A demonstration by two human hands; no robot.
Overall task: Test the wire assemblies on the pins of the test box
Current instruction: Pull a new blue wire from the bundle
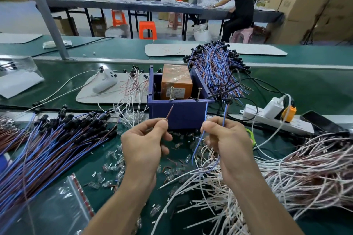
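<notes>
Head view - one wire assembly is up between my hands, over the belt.

- Left hand (145, 143): thumb and forefinger pinch the brown lead (169, 113) close behind its stripped tip, other fingers curled under. Wrist is bent back and the tip slants up and away, toward the nearer pin (172, 92).
- Right hand (229, 139): fingers closed round the blue lead (225, 114), which rises to a black socket (229, 99) hanging just above the knuckles. A loose run of blue drops past the thumb.
- Test box (183, 114): the blue tub straight ahead of both hands, just beyond the fingertips. Its second pin (199, 93) stands up-left of my right hand. Neither lead touches a pin yet.

Handling, as I judge it: the leads are light, thin and limp, and they droop if held far back. A grip close behind the bare end keeps the tip aimable. The stripped strands look easy to splay, so contact should be a light touch, not a push. The socket is the only rigid part and makes a good steadying hold.

Heaps of the same blue-brown leads (47, 149) lie left of my left hand, and white leads (286, 173) lie under my right forearm. Both are snag risks.
</notes>
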